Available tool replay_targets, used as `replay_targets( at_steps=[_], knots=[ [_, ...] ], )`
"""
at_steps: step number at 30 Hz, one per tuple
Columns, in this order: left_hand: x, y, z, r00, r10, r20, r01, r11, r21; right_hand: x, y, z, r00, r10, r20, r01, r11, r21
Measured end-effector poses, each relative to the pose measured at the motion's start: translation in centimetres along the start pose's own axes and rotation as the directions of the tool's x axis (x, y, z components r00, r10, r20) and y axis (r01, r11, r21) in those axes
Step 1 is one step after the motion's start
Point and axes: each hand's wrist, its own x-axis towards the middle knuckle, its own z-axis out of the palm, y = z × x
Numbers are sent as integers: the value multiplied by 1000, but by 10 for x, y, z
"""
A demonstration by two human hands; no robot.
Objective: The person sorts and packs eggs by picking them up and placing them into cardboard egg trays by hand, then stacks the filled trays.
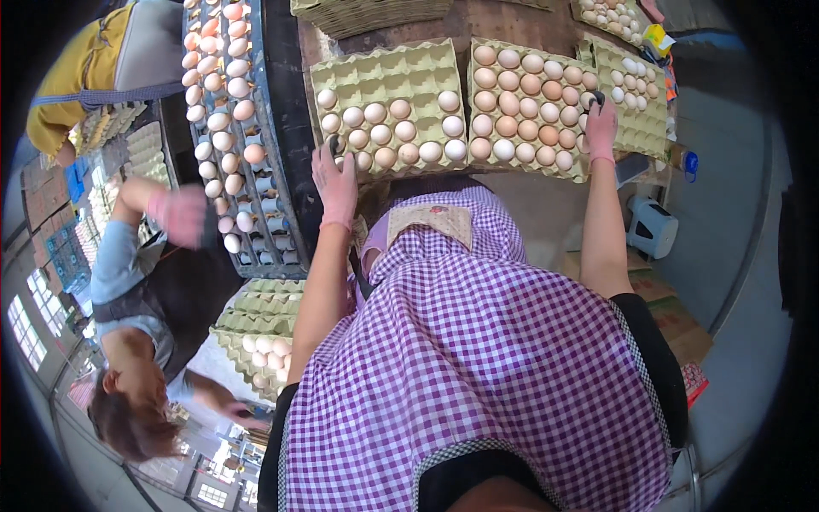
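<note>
Along the near side of the brown desk (503, 19), three egg trays lie side by side before a person in a purple checked apron (478, 341). On the left tray (384, 75), eggs fill the nearest row and parts of others, while the far cells are bare. The middle tray (537, 172) is nearly full of white and brown eggs; the right tray (638, 134) holds a small group toward its far part, its left edge partly hidden.

The left hand (335, 183), in a pink glove, is at the near left corner of the left tray, covering part of it and partly hiding an egg there. The right hand (601, 128), gloved alike, is at the right edge of the middle tray, hiding where it meets the right tray. Something small and dark shows at the fingertips of each hand; whether either grasps it, an egg or the tray rim cannot be told.

To the left runs a long dark rack (275, 213) of eggs, cut off at the far end. Beyond it, a co-worker's gloved hand (181, 213) is blurred, and another person in yellow (72, 81) is only partly visible. Nearer, the person's left forearm partly hides stacked trays (256, 300).
</note>
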Motion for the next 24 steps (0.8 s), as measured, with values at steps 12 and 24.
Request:
replay_targets(
  at_steps=[12,24],
  knots=[
    [68,5,-7,944,-59,324,179,918,-353,-93,-174,-21,970,-19,242,-140,770,622],
    [-43,144,36,853,94,513,139,907,-397,-165,-151,-55,947,235,217,-320,684,655]
  ],
)
